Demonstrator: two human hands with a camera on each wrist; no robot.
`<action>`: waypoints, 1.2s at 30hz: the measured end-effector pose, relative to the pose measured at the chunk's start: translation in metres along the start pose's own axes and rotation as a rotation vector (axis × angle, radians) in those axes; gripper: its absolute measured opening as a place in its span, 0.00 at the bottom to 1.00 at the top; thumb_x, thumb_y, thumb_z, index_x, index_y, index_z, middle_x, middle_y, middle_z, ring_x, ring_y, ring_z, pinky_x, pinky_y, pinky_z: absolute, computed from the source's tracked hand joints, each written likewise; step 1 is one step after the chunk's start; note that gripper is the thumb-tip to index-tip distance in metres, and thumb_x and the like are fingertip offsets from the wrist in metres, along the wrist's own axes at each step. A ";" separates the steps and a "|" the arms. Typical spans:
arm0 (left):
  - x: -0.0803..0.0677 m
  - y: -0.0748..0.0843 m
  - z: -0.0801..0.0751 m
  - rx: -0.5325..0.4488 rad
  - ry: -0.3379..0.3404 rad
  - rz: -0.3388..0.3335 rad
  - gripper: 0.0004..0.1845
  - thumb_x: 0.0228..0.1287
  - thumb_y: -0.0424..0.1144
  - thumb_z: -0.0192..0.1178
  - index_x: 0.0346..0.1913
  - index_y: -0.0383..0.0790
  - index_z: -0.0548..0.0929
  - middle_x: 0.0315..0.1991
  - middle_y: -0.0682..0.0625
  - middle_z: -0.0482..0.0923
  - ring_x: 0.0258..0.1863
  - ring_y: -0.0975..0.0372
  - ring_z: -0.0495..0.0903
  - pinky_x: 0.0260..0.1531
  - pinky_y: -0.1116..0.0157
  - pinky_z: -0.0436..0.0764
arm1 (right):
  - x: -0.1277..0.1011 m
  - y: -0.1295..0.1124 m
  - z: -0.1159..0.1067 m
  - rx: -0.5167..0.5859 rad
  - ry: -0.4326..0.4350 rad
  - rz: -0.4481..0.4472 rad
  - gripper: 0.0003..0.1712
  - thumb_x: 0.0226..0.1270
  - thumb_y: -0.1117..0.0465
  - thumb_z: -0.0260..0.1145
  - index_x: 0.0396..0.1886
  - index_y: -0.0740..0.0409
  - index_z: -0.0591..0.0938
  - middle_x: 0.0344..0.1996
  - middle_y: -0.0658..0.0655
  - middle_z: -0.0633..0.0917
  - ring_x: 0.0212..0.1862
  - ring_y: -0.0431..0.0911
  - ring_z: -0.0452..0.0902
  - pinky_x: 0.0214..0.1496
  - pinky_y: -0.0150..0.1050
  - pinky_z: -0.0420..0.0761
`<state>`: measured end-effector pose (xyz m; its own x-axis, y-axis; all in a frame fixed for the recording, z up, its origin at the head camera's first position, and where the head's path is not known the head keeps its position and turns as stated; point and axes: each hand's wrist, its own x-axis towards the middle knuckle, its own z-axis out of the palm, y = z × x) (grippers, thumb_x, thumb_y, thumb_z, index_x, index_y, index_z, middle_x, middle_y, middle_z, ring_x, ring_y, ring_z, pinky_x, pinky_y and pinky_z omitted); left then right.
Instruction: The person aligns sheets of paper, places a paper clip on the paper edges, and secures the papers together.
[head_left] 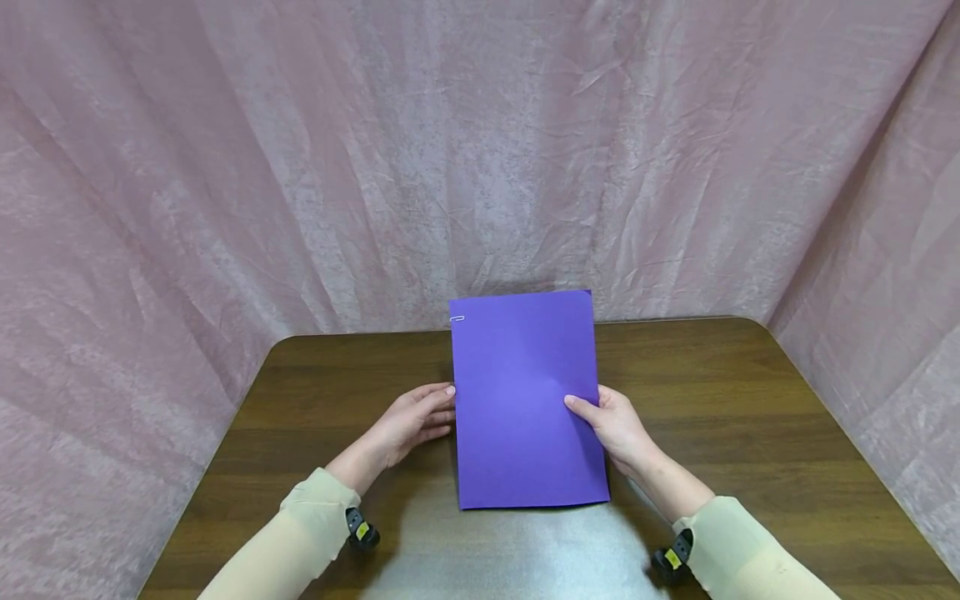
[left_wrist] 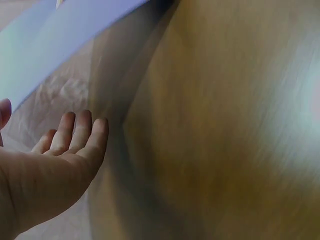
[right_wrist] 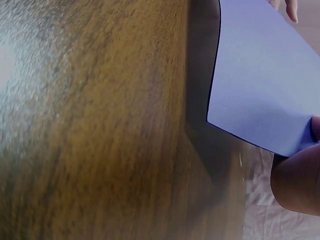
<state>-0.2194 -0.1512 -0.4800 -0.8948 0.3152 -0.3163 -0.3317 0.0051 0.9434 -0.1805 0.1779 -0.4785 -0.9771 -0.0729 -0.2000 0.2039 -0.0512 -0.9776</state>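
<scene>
Purple paper is held up above the table, its face towards me; whether it is one sheet or several I cannot tell. A small pale paper clip sits on its left edge near the top corner. My right hand pinches the paper's right edge, thumb on the front and the other fingers hidden behind. Beside the left edge is my left hand, its fingers extended and loosely spread. In the left wrist view those fingers appear apart from the purple paper.
Below lies a brown wood-grain table, with a bright glare patch near its front. Pink curtains hang behind the table and along both sides. The paper casts a shadow on the tabletop.
</scene>
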 end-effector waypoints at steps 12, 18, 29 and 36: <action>-0.015 -0.020 0.036 -0.198 -0.157 -0.060 0.27 0.75 0.46 0.60 0.67 0.32 0.68 0.49 0.47 0.84 0.48 0.57 0.84 0.49 0.57 0.83 | 0.001 0.001 0.002 0.026 -0.012 -0.008 0.18 0.75 0.60 0.65 0.57 0.67 0.79 0.34 0.57 0.90 0.33 0.48 0.88 0.36 0.44 0.87; -0.014 -0.020 0.041 -0.254 -0.169 -0.054 0.21 0.78 0.42 0.57 0.64 0.34 0.69 0.48 0.48 0.86 0.47 0.57 0.85 0.48 0.57 0.84 | 0.000 0.001 0.003 0.028 -0.014 -0.014 0.19 0.75 0.60 0.65 0.58 0.68 0.79 0.34 0.57 0.90 0.34 0.48 0.88 0.36 0.44 0.87; -0.017 -0.018 0.047 -0.282 -0.179 -0.046 0.20 0.77 0.39 0.58 0.64 0.35 0.69 0.48 0.46 0.86 0.48 0.56 0.86 0.48 0.55 0.85 | 0.000 0.002 0.002 0.028 -0.015 -0.015 0.18 0.76 0.60 0.65 0.57 0.68 0.79 0.34 0.57 0.90 0.34 0.48 0.88 0.36 0.44 0.87; -0.018 -0.016 0.050 -0.265 -0.180 -0.033 0.17 0.77 0.38 0.57 0.62 0.35 0.71 0.47 0.45 0.87 0.46 0.55 0.87 0.46 0.56 0.85 | 0.000 0.002 0.003 0.033 -0.017 -0.012 0.17 0.75 0.60 0.65 0.56 0.67 0.80 0.33 0.57 0.90 0.33 0.48 0.88 0.35 0.44 0.87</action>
<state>-0.1827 -0.1095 -0.4844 -0.8226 0.4822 -0.3015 -0.4473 -0.2212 0.8666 -0.1804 0.1751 -0.4806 -0.9783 -0.0888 -0.1871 0.1946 -0.0853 -0.9772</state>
